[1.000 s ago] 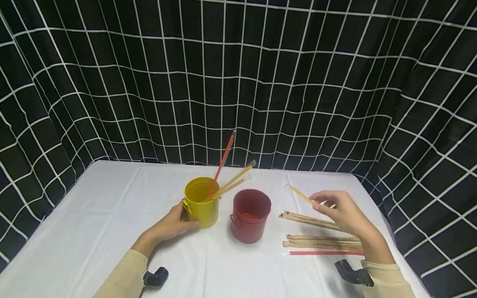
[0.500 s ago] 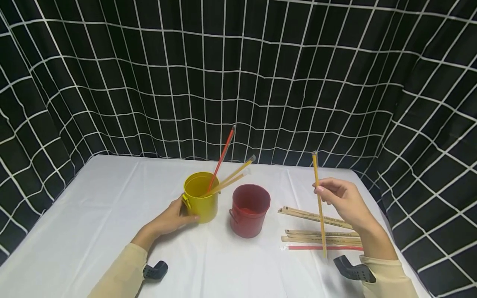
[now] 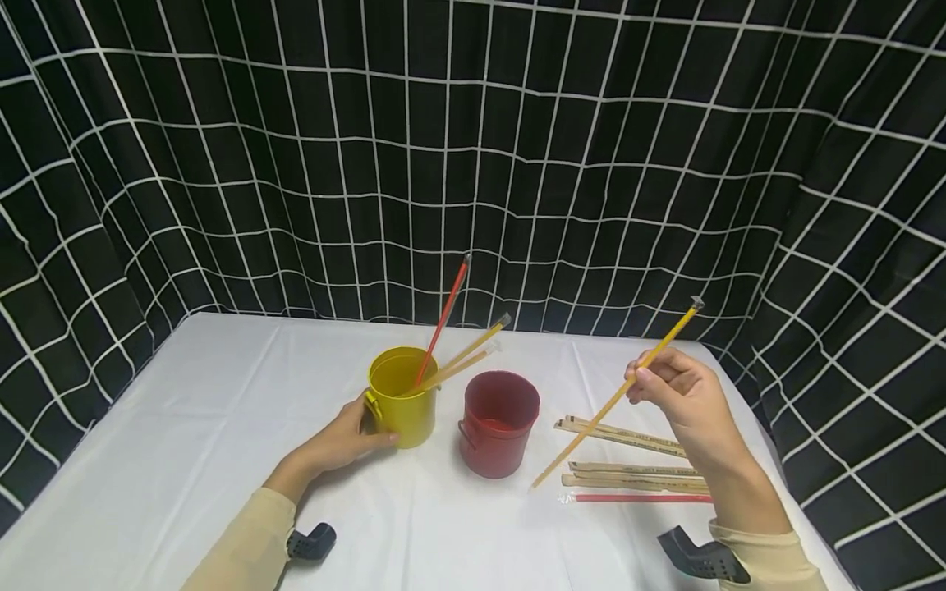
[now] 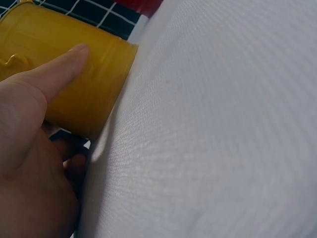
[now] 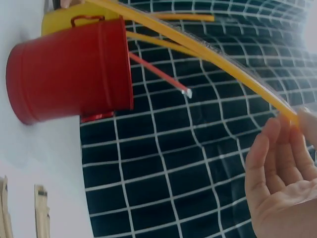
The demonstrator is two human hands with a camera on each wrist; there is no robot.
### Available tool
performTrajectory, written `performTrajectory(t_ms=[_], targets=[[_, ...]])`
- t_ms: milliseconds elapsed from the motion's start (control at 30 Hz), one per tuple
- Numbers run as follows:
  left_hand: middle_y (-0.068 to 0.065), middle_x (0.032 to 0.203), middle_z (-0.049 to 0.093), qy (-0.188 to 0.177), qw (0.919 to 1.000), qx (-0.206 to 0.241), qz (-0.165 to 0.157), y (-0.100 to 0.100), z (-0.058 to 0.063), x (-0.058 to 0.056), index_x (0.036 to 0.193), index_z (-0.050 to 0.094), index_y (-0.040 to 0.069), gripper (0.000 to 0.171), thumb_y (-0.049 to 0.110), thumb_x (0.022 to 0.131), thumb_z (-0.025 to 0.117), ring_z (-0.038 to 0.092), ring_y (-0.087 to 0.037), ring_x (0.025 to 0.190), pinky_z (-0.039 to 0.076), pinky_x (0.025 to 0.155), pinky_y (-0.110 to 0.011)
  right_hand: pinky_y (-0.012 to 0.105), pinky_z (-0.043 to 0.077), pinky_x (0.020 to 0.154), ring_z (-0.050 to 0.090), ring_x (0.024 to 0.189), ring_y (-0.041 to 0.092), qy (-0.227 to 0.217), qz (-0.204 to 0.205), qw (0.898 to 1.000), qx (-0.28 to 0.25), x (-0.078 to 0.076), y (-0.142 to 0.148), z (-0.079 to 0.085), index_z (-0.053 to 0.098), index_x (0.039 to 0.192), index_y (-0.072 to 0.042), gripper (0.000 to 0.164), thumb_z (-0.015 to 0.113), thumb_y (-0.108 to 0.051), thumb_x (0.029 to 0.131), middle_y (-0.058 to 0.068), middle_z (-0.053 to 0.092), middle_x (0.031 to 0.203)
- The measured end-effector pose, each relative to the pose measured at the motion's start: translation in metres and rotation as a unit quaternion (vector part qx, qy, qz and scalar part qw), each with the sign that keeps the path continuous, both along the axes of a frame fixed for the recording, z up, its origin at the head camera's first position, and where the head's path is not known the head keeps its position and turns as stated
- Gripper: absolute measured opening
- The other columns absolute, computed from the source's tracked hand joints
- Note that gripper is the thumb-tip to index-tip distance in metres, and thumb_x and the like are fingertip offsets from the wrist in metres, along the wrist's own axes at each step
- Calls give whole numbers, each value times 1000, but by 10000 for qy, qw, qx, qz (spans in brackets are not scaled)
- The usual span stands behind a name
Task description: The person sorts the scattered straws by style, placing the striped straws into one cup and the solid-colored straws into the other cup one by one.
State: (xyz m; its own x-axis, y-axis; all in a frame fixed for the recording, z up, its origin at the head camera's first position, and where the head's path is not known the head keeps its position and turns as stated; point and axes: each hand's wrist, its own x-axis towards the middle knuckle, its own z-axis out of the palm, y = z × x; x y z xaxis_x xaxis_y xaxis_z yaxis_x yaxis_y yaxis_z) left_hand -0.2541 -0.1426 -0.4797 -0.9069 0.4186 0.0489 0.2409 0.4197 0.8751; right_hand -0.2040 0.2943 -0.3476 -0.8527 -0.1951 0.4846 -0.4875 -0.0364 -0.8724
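My left hand [image 3: 340,439] holds the side of an upright yellow bucket [image 3: 414,419], its thumb [image 4: 64,67] lying along the wall and the other fingers partly hidden behind. Leaning in that bucket are a red straw [image 3: 447,316] and two yellow straws [image 3: 479,338] in clear wrappers. Between thumb and fingertips, my right hand [image 3: 686,402] pinches another yellow straw [image 3: 600,413] in clear plastic, near its middle. This straw slants, its lower end pointing left toward the red bucket [image 3: 497,450]. In the right wrist view it crosses above the red bucket, with the yellow bucket behind.
Paper-wrapped sticks with print [image 3: 628,474] lie in two groups on the right of the white cloth [image 3: 458,542]. In front of them lies a red straw [image 3: 636,498] in a clear wrapper. A black curtain with white grid lines [image 3: 480,164] surrounds the table's back and sides.
My right hand has turned the yellow straw from pointing away, through upright, to a slant with its lower end at left. The left hand stays on the yellow bucket.
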Motion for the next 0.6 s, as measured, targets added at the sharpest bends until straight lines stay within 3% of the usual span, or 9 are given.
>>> performTrajectory(t_ms=[133,367,600], targets=[[-17,167,28,-68,10000,5,29,-1,-5,2,159,24,9,88,26,90,75,16,-39,157,9,128,-60,20,61,74,70,81,9,49,223,9995,-212,9,-9,2,65,103,-2,26,50,17,95,0,74,94],[-15,168,25,-154,9998,-143,28,-2,-7,1,161,21,10,91,28,90,75,16,-37,158,9,128,-59,22,62,73,70,82,10,83,127,9996,-230,21,-25,7,68,100,-4,29,54,20,91,-1,75,95],[-15,168,25,-90,10000,-24,-9,-1,-6,-1,160,21,10,90,27,90,75,15,-38,158,8,128,-60,25,63,70,71,81,14,607,283,9954,-683,28,-42,14,67,100,5,27,53,25,88,5,76,96]])
